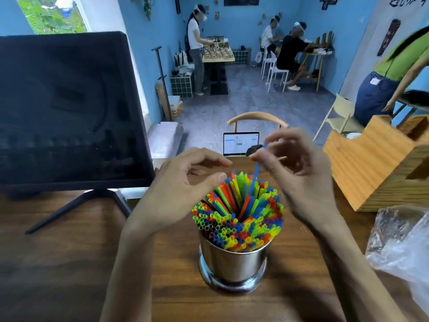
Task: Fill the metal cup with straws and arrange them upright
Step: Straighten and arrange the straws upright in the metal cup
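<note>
A shiny metal cup [233, 266] stands on the wooden table [69, 263], packed with many coloured straws [239, 214] standing upright, a few in the middle leaning. My right hand [299, 182] hovers above and right of the cup and pinches a single blue straw [257, 169] that rises out of the bundle. My left hand [183, 184] hangs just left of the straw tops with fingers loosely curled, thumb near the straws, holding nothing.
A black monitor [65, 108] on a stand fills the left. A wooden box [380, 163] sits at the right, with crumpled clear plastic [404, 240] in front of it. A small laptop [240, 144] and a chair back lie beyond. People work farther back.
</note>
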`<state>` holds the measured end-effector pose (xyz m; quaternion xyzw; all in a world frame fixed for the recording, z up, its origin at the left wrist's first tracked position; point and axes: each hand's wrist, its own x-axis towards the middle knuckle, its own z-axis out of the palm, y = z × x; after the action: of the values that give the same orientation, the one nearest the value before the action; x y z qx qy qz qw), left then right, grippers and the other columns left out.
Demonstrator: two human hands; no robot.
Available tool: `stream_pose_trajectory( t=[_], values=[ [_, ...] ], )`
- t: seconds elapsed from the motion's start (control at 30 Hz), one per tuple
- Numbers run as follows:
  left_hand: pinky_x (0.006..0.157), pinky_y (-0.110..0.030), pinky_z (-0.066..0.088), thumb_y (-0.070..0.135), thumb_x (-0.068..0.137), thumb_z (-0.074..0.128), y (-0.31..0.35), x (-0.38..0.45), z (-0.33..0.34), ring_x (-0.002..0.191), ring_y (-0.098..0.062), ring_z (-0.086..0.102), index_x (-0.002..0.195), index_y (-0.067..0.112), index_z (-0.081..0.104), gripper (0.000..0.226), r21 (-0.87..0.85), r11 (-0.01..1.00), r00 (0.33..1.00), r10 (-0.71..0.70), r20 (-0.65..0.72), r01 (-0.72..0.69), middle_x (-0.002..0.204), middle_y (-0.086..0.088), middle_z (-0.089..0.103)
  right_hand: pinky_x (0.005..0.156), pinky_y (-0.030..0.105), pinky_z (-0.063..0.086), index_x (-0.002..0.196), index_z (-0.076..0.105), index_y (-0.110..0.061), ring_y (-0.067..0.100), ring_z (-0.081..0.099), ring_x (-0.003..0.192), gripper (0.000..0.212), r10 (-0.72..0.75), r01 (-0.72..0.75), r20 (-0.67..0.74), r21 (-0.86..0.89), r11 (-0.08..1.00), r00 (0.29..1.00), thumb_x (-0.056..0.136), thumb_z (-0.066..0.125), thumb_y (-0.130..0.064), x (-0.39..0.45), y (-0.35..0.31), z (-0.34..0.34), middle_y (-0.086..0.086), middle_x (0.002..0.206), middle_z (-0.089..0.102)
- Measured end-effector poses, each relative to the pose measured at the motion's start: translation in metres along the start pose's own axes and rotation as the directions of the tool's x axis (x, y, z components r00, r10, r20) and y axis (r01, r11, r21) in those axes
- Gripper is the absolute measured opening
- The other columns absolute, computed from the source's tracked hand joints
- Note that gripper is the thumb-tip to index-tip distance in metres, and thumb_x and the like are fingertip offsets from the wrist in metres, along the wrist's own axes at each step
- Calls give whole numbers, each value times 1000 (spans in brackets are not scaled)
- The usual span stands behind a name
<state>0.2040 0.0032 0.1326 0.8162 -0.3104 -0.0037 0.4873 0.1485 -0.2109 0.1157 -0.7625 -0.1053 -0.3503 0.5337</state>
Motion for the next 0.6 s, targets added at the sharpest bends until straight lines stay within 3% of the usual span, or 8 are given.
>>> stream_pose_trajectory(
  t=[0.03,0.1,0.17,0.3,0.43,0.5,0.6],
  values=[
    [96,-29,53,27,92,72,-1,1,1,106,2,65,109,38,72,20,8,1000,999,-22,46,22,112,19,70,73,40,55,96,69,-28,16,70,86,8,44,-35,106,-87,996,993,91,75,-32,-1,1,1,-6,90,72],
    [98,-31,54,33,93,69,-4,1,2,110,5,63,114,42,70,24,58,997,992,-53,116,46,115,22,69,78,39,53,87,75,-28,11,67,91,18,142,-84,282,-206,975,949,86,72,-46,-2,1,3,-12,90,72],
    [95,-34,57,37,94,67,-5,2,4,109,2,64,116,47,69,24,80,995,989,-69,128,59,115,23,69,80,36,52,81,76,-29,6,66,94,28,198,-112,366,-244,963,909,81,69,-56,-3,-2,4,-17,90,71],
    [92,-33,58,35,98,64,-3,2,6,105,2,66,115,46,69,22,96,994,990,-55,131,43,109,24,71,83,29,51,80,78,-26,2,66,96,30,214,-131,406,-222,966,888,80,70,-55,-2,-3,2,-19,92,71],
    [95,-15,48,32,95,68,0,0,7,111,10,60,115,40,70,21,121,993,996,10,83,-20,113,26,69,81,25,52,81,78,-28,0,67,96,30,217,-139,401,-216,966,890,80,70,-56,-2,-2,4,-19,92,71],
    [98,-19,49,26,94,69,1,0,6,114,5,61,111,37,69,20,102,993,997,45,63,-51,113,22,68,79,20,51,80,78,-32,-1,67,95,27,223,-150,392,-207,967,893,78,69,-57,-2,-2,6,-20,92,72],
    [94,-35,55,18,91,72,2,-2,4,112,-5,63,108,37,63,28,92,995,988,34,151,-49,112,18,66,74,13,50,76,77,-34,-3,67,91,22,225,-167,383,-181,969,896,75,71,-55,-2,-1,6,-22,92,71]
  ],
)
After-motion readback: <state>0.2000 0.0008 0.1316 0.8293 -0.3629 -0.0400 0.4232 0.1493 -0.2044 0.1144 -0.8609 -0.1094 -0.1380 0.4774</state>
